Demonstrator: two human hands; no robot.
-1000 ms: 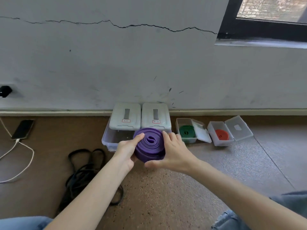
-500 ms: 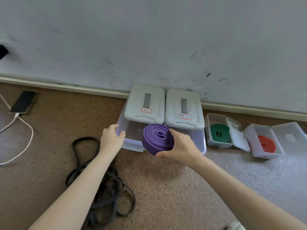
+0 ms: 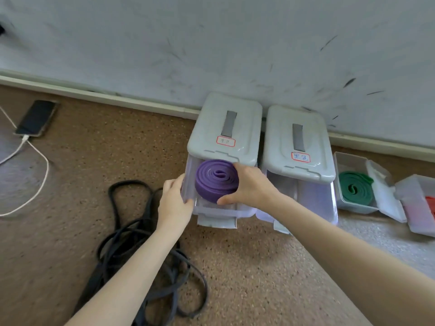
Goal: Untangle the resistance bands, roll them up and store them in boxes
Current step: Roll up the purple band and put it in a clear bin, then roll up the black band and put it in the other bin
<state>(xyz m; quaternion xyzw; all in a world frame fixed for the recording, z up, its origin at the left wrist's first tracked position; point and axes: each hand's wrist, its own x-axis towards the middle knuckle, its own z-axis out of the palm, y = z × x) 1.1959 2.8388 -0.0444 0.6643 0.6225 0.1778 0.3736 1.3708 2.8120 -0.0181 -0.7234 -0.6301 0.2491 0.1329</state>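
Note:
A rolled purple band [image 3: 215, 178] sits inside the left clear box [image 3: 220, 212], under the edge of that box's grey lid [image 3: 226, 128]. My right hand [image 3: 250, 187] grips the roll from its right side, thumb on its near edge. My left hand [image 3: 174, 198] holds the box's left front corner. A tangled black band [image 3: 143, 255] lies loose on the floor at the lower left, below my left forearm.
A second clear box [image 3: 313, 196] with a grey lid stands to the right. Further right, a small open box holds a rolled green band [image 3: 355, 188], and another small box [image 3: 416, 205] shows a red band. A phone [image 3: 36, 118] on a white cable lies far left by the wall.
My right hand carried the purple roll forward and down into the left clear box. My left hand left the roll and took hold of the box's corner. The view moved closer.

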